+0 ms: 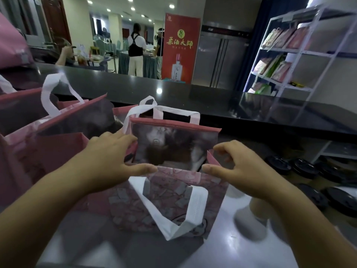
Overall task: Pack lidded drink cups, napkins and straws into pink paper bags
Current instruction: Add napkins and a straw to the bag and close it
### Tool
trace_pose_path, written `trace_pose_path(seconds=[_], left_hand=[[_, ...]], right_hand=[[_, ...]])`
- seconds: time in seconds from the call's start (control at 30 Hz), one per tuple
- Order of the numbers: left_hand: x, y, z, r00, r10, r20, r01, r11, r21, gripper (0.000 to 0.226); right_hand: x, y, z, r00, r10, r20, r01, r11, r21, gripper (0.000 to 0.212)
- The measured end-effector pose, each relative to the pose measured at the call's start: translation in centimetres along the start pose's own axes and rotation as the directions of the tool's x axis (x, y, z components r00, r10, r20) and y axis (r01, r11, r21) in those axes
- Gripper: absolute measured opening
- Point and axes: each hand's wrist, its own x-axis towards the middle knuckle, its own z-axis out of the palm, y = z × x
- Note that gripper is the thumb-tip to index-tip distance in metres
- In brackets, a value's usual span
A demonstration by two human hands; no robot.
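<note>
A pink bag (170, 192) is seen standing upright on the grey counter (231, 250), in the middle of the view, with its mouth held wide. The left hand (108, 157) is placed at the bag's left side: its fingers (123, 139) are stretched nearly straight against the left wall, and its thumb is laid along the near rim. The right hand (243, 167) is set at the bag's right corner. Its fingers (226, 147) are curled above the folded right side and its thumb is stretched along the near rim, but whether the fold is actually pinched cannot be told through the blur.

The near handle (199, 200), a white strap, is folded down over the patterned front wall, while the far handle (173, 110) is raised above the back rim. Something dark with a pale patch is seen inside the bag, too blurred to be named.

More pink bags (58, 136) with white handles are lined up just beside it on the left. Black lids (303, 167) are spread on the counter well to the right. A dark raised ledge (193, 97) is seen behind the bags. Beyond it a red banner (180, 49), a steel refrigerator (222, 55) and a white rack (301, 53) stocked with packets are found, and people are seen standing farther back.
</note>
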Motion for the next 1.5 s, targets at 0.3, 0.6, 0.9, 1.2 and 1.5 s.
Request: trace_pose_path(seconds=[0.3,0.6,0.9,1.2,1.5], left_hand=[[0.4,1.8,0.7,0.998,0.043,-0.044,-0.045,0.998,-0.048,0.09],[2.8,4.7,3.0,0.984,0.067,-0.165,-0.12,0.934,-0.337,0.046],[3.3,5.6,3.9,0.993,0.06,-0.106,-0.098,0.907,-0.41,0.031],[2.7,5.8,3.6,0.993,0.117,-0.008,-0.117,0.978,-0.176,0.037],[3.4,5.5,2.4,0.985,0.164,0.06,-0.168,0.983,0.076,0.04]], right_hand=[[-0.3,0.5,-0.4,0.982,-0.043,0.184,0.018,0.99,0.139,0.053],[0.3,2.7,-0.7,0.998,0.046,-0.03,-0.038,0.971,0.236,0.024],[-0.9,3.8,-1.7,0.992,0.098,0.083,-0.104,0.992,0.068,0.027],[-1.1,2.8,-1.1,0.999,0.022,0.029,-0.017,0.984,-0.18,0.025],[-0.9,3.3,-1.8,0.997,0.036,0.065,-0.009,0.923,-0.385,0.037]])
